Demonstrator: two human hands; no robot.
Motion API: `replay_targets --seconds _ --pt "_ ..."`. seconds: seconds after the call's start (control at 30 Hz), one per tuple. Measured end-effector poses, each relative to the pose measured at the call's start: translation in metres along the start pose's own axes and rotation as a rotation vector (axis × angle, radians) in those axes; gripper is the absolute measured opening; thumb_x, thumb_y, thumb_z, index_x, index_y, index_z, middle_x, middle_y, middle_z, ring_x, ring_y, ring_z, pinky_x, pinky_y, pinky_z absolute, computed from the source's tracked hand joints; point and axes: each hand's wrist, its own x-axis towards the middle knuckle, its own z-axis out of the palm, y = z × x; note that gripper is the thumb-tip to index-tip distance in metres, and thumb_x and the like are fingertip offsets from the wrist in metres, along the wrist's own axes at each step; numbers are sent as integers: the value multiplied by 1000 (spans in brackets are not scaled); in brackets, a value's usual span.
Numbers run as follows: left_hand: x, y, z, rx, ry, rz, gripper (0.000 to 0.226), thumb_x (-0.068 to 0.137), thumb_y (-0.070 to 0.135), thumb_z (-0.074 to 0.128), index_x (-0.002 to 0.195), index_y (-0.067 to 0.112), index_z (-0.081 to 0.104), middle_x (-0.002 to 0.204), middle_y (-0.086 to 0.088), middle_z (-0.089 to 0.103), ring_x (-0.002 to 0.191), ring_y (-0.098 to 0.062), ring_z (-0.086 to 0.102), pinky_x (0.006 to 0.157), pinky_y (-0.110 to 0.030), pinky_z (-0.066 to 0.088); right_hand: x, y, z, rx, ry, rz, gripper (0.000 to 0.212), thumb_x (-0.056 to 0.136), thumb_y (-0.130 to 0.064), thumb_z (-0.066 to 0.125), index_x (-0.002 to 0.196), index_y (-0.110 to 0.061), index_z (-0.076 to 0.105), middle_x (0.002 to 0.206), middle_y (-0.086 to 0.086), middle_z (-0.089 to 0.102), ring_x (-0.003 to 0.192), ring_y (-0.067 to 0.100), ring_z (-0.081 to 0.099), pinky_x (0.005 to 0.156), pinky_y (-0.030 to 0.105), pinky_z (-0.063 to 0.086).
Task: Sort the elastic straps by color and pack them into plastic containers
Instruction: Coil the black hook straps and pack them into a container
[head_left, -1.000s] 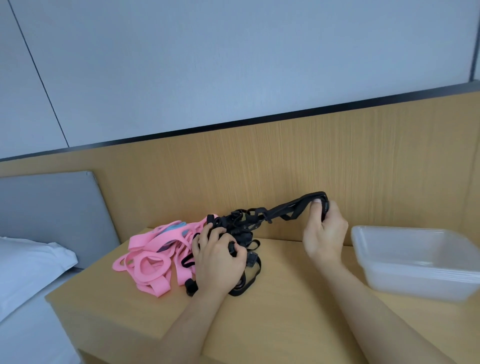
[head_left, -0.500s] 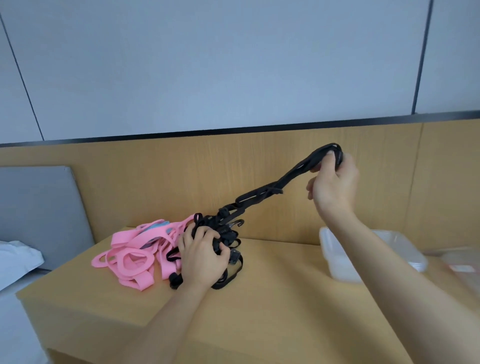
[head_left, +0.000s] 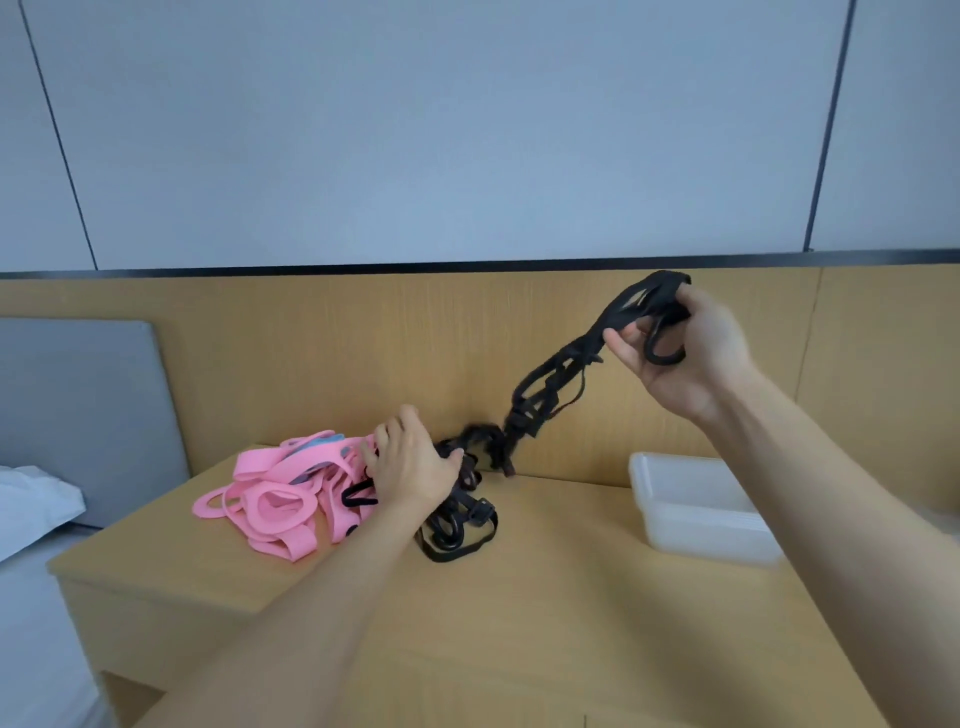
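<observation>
Drawing a tangled bunch of black elastic straps (head_left: 550, 384) out with the right hand (head_left: 680, 353), held above and left of the clear plastic container (head_left: 696, 499). Palm turned more toward the camera than half a second ago, fingers curled round the top loops. Slacker than before, the lower end blurred, probably just free of the black heap (head_left: 457, 525) well left of the container. Pinning that heap and the pink straps (head_left: 275, 499) with the left hand (head_left: 410, 462), fingers now spread rather than clenched. Not yet packed.

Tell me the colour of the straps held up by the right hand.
Black: the straps in the right hand, clearest in the head view.
</observation>
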Motion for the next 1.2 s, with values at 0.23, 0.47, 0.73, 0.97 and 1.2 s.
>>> replay_targets --seconds 0.23,0.47,0.73,0.97,1.2 --pt "-9 25 5 -66 -311 394 50 93 29 63 142 27 48 146 3 46 142 -21 30 118 -43 26 -8 -10 -3 1 8 -43 21 102 -24 49 93 -8 59 80 7 58 58 14 59 62 31 58" --pt "-64 50 -1 -431 -634 427 59 85 3 48 134 35 55 135 16 54 127 -11 52 105 -27 40 -16 -24 -18 45 35 -48 20 98 -23 51 83 -10 56 71 6 60 57 14 51 53 27 50" --pt "-86 46 19 -94 -639 578 62 86 6 51 145 20 41 147 6 42 139 -20 37 114 -34 35 -22 -25 -47 0 11 -77 23 95 -27 48 73 -20 49 68 -3 48 58 11 43 63 30 38" --pt "-66 44 35 213 -453 677 37 103 29 45 138 20 56 131 1 56 131 -22 40 115 -40 28 -30 -41 -74 128 73 -88 17 88 -28 52 74 -18 53 67 -3 45 58 11 40 53 25 33" --pt "-47 57 30 -163 -497 417 32 108 38 33 84 27 51 76 4 68 67 -19 62 70 -38 51 -38 -65 -101 78 134 -164 17 83 -31 55 78 -16 58 70 0 55 57 15 39 56 26 34"
